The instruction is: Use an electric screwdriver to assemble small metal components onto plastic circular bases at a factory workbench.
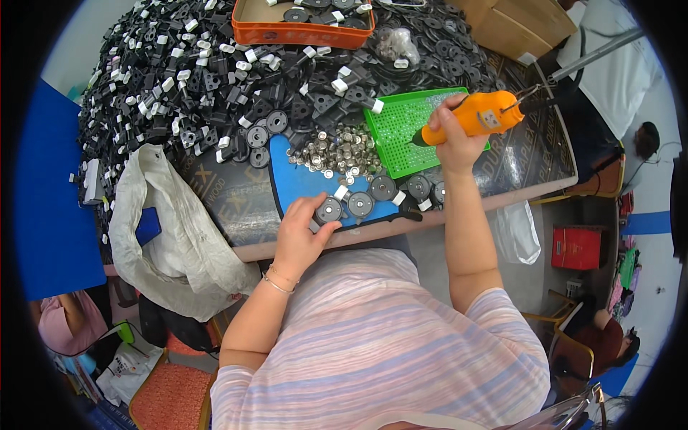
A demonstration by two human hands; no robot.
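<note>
My left hand (304, 228) is closed with thumb and fingers around a round black wheel-like part (330, 209) at the front of a blue mat (290, 183). Touching it on the right is another black round part (360, 205), with a third round part (383, 188) beyond. A small pile of silvery metal pieces (342, 152) lies behind them on the mat. My right hand (459, 140) grips an orange electric screwdriver (476, 115), raised over the right side of a green perforated tray (394, 154). Its dark tip points left, touching no round part.
A heap of black parts with white ends (186, 86) covers the back left. An orange-red box (308, 34) sits on it, with a cardboard box (523, 29) at back right. A whitish sack (172, 244) hangs at the left edge. The screwdriver's cord runs to a metal bar (598, 54).
</note>
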